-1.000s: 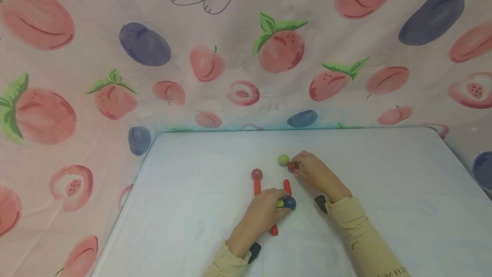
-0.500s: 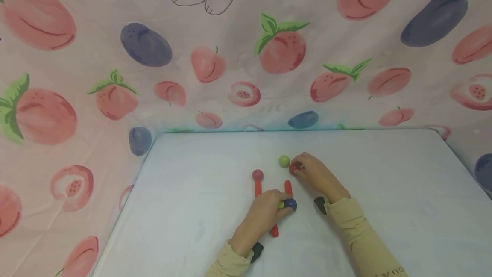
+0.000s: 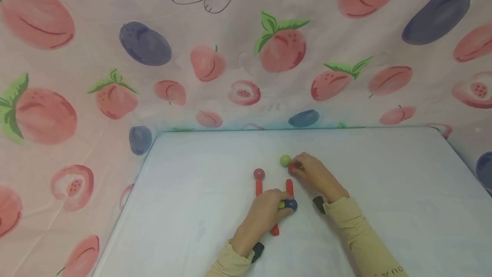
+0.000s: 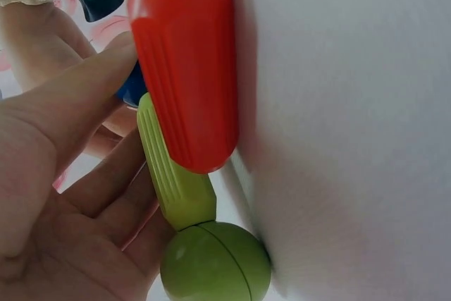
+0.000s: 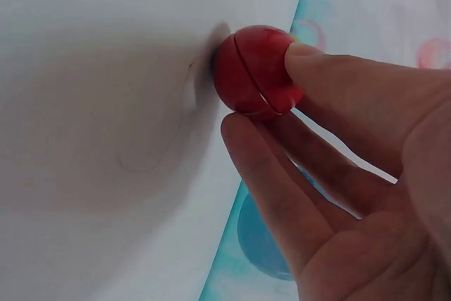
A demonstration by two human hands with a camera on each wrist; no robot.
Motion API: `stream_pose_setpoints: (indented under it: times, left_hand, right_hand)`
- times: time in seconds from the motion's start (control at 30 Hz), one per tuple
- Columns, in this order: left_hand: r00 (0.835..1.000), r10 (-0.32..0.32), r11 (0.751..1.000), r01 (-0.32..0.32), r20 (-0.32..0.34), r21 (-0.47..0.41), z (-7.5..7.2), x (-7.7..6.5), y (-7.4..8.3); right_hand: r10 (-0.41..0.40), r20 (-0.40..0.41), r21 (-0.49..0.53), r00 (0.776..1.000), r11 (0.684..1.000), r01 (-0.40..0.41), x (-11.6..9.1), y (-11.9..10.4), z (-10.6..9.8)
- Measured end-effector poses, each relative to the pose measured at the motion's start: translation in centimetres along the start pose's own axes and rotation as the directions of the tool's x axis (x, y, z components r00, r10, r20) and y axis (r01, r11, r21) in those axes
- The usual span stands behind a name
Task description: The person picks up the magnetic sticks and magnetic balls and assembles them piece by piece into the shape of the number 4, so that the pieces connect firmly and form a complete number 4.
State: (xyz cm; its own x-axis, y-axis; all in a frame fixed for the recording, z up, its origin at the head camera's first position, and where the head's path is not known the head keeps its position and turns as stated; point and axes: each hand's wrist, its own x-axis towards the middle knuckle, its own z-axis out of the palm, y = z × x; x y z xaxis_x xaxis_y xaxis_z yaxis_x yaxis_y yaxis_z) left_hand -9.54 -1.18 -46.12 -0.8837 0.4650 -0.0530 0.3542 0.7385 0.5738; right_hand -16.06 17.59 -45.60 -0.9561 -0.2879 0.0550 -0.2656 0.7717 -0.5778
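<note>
My left hand (image 3: 263,213) grips a toy piece by its blue ball (image 3: 291,205), which has a yellow-green rod (image 3: 282,204) on it. In the left wrist view, the ribbed green rod (image 4: 180,174) runs between the blue ball (image 4: 132,89) and a green ball (image 4: 215,262) low by the table, with a red rod (image 4: 187,68) in front. The palm hides much of this piece in the head view. Farther back, my right hand (image 3: 313,172) pinches a red ball (image 5: 257,72) between thumb and fingers, close over the white table.
A light green ball (image 3: 285,160) lies beside the right fingertips. Left of it stands a pinkish-red ball (image 3: 259,174) at the end of a red rod (image 3: 259,188). Another red rod (image 3: 289,186) shows just behind the left hand. Fruit-printed cloth (image 3: 242,46) rises behind the table (image 3: 192,183).
</note>
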Motion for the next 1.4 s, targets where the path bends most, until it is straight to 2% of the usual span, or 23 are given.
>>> stream_pose_setpoints:
  times: [0.27,0.6,0.83,1.2,1.4]
  left_hand:
    - [1.0,-0.008,1.0,0.008,0.005,-0.005,0.0,0.04,-0.01]
    - [1.0,-0.013,1.0,0.013,0.001,-0.005,-0.03,0.1,-0.05]
    - [1.0,-0.017,1.0,0.017,0.0,-0.012,-0.05,0.07,-0.06]
    - [1.0,-0.02,0.997,0.02,0.01,-0.068,-0.02,0.24,-0.33]
    - [1.0,-0.021,0.996,0.021,0.008,-0.086,0.03,0.35,-0.47]
  right_hand:
    - [0.033,0.034,-0.007,0.999,0.999,-0.032,-0.08,-0.65,0.02]
    - [0.044,0.122,0.036,0.992,0.998,-0.049,0.15,-0.89,-0.02]
    - [0.071,0.12,0.021,0.99,0.997,-0.074,0.23,-0.96,0.19]
    - [0.031,0.086,0.034,0.996,0.999,-0.034,0.21,-0.67,0.6]
    - [0.05,0.082,0.034,0.995,0.998,-0.053,0.24,-0.78,0.82]
